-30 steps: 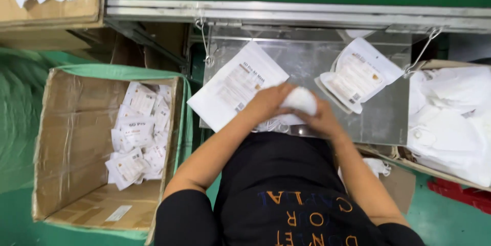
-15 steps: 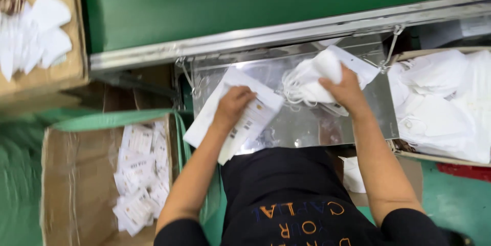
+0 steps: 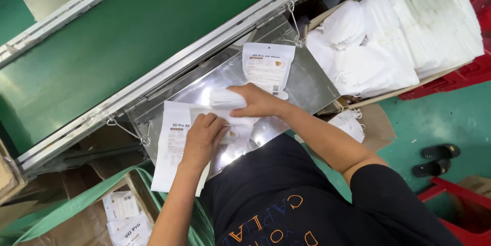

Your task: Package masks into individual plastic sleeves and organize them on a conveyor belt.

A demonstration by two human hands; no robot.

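Observation:
My left hand [image 3: 202, 141] lies flat on a white printed pouch [image 3: 171, 148] that rests on the shiny metal tray [image 3: 307, 79]. My right hand [image 3: 258, 101] grips a folded white face mask [image 3: 225, 98] at the pouch's upper edge, its end against the pouch mouth. A second white pouch [image 3: 268, 67] lies flat on the tray just beyond my right hand.
A cardboard box of stacked white masks [image 3: 394, 36] stands at the right. A green conveyor belt [image 3: 128, 36] runs along the far side of the tray. A carton with filled pouches [image 3: 125, 220] sits at the lower left. Black sandals [image 3: 434, 159] lie on the green floor.
My right hand has brought the mask from the right side of the tray over to the pouch under my left hand. The view has tilted and shifted.

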